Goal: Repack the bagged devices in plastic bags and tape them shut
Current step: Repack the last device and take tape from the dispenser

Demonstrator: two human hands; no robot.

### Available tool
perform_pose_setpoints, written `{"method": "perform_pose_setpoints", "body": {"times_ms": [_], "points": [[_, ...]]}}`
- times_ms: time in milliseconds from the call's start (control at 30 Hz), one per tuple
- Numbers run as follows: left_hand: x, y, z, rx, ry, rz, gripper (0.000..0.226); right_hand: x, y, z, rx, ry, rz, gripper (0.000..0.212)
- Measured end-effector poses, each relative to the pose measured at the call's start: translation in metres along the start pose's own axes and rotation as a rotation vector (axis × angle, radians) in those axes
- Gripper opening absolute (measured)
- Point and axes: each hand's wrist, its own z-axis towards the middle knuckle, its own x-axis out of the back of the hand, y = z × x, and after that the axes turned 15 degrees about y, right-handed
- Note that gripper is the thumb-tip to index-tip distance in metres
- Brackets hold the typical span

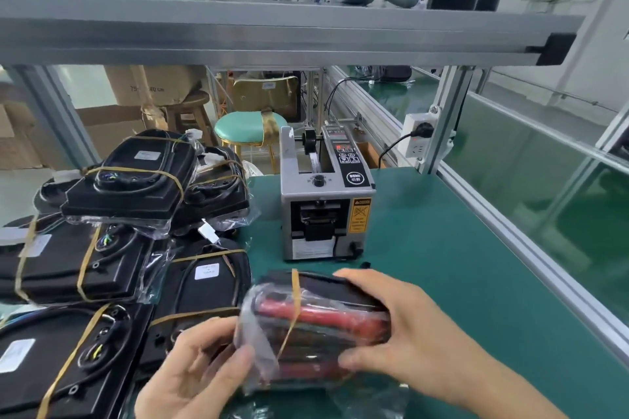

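- Clear plastic wraps the device [316, 326] in hand: a black casing with red parts inside, a tan band round its middle, held just above the green mat [459, 265] at the near edge, in front of the tape machine [323, 201].
- The right hand [401, 333] grips the device's right end, fingers curled over the top and thumb under the near side.
- The left hand [200, 374] has its thumb and fingers closed on the loose bag [255, 343] at the left end; motion blur hides exactly how the fingertips lie.
- Judged step: bagging this unit, with the open mouth of the bag being gathered or folded at the left end. No tape shows on it yet.
- Next move, as I read it: fold the flap flat against the casing and pin it with one hand, then reach to the machine's front slot for a strip. Whether a cut strip waits there is too small to tell.
- Risk: slippery film may spring open if the left hand lets go before the flap is pinned.
- A stack [112, 248] of other banded, bagged devices lies to the left, touching one another.
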Motion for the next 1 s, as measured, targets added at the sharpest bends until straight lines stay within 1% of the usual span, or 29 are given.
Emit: {"method": "perform_pose_setpoints", "body": {"times_ms": [33,67,100,133,167,200,233,300,400,500,567,633,700,733,767,833,867,933,1000], "points": [[0.005,-0.003,0.002,0.027,-0.008,-0.004,0.029,0.002,0.0,0.002,0.13,0.066,-0.22,0.07],[0.009,-0.004,0.006,0.009,-0.004,-0.001,0.04,0.002,-0.003,0.006,0.253,0.107,-0.388,0.068],[0.011,-0.001,0.01,-0.049,-0.006,0.004,0.043,0.002,-0.007,0.01,0.32,0.109,-0.475,0.067],[0.011,0.004,0.013,-0.138,-0.049,0.032,0.041,0.0,-0.011,0.013,0.332,0.094,-0.501,0.066],[0.008,0.008,0.015,-0.222,-0.123,0.117,0.044,-0.001,-0.014,0.017,0.332,0.078,-0.492,0.066],[0.005,0.01,0.016,-0.284,-0.21,0.213,0.054,-0.003,-0.016,0.02,0.337,0.067,-0.48,0.064],[0.001,0.008,0.017,-0.32,-0.274,0.3,0.062,-0.005,-0.016,0.023,0.352,0.063,-0.472,0.062],[-0.006,0.005,0.015,-0.323,-0.334,0.376,0.071,-0.007,-0.014,0.025,0.355,0.064,-0.441,0.064],[-0.011,-0.001,0.013,-0.346,-0.289,0.378,0.076,-0.007,-0.005,0.026,0.283,0.072,-0.348,0.073],[-0.017,-0.006,0.011,-0.205,-0.234,0.263,0.066,-0.005,0.009,0.022,0.084,0.031,-0.254,0.075],[-0.018,-0.01,0.014,-0.146,-0.236,0.21,0.06,-0.003,0.016,0.02,0.016,0.034,-0.201,0.075],[-0.015,-0.012,0.017,-0.138,-0.256,0.193,0.06,-0.001,0.018,0.018,0.002,0.04,-0.188,0.076],[-0.012,-0.014,0.017,-0.16,-0.227,0.195,0.06,0.0,0.013,0.015,0.057,0.018,-0.236,0.077],[-0.012,-0.014,0.015,-0.194,-0.193,0.208,0.058,-0.002,0.009,0.013,0.138,0.021,-0.277,0.074],[-0.013,-0.014,0.014,-0.249,-0.161,0.227,0.055,-0.006,0.004,0.013,0.245,0.047,-0.304,0.067],[-0.014,-0.015,0.011,-0.37,-0.126,0.246,0.045,-0.016,-0.005,0.012,0.434,0.141,-0.273,0.04],[-0.014,-0.014,0.009,-0.401,-0.115,0.236,0.041,-0.022,-0.008,0.011,0.483,0.188,-0.224,0.025],[-0.009,-0.014,0.007,-0.416,-0.082,0.221,0.036,-0.03,-0.008,0.009,0.52,0.264,-0.131,0.006],[0.0,-0.013,0.007,-0.391,0.026,0.247,0.034,-0.035,-0.004,0.008,0.548,0.319,-0.095,0.004]]}}
